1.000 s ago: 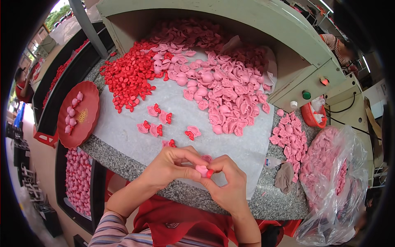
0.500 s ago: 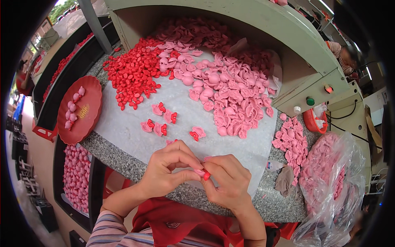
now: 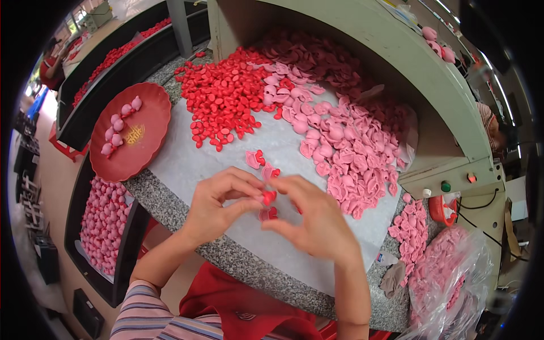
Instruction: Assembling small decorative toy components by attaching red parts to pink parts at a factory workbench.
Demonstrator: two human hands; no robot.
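Observation:
My left hand pinches a small pink-and-red moulded piece above a white sheet. Beside it, my right hand has its thumb and fingers spread, with nothing visible between them; it is slightly blurred. A pink shell with a red part attached lies beyond my fingers. Others like it sit close by, partly covered by my hands. Past these are a heap of small red parts and, to its right, a larger heap of pink shells.
A red scalloped plate at left holds several pink pieces. Below it stands a black bin of pink-and-red pieces. A beige machine housing arches over the heaps. At right are loose pink shells, a red basket and a plastic bag.
Both hands were together on the piece; my right hand has let go and its fingers have opened. My left hand keeps the piece. The whole view has shifted.

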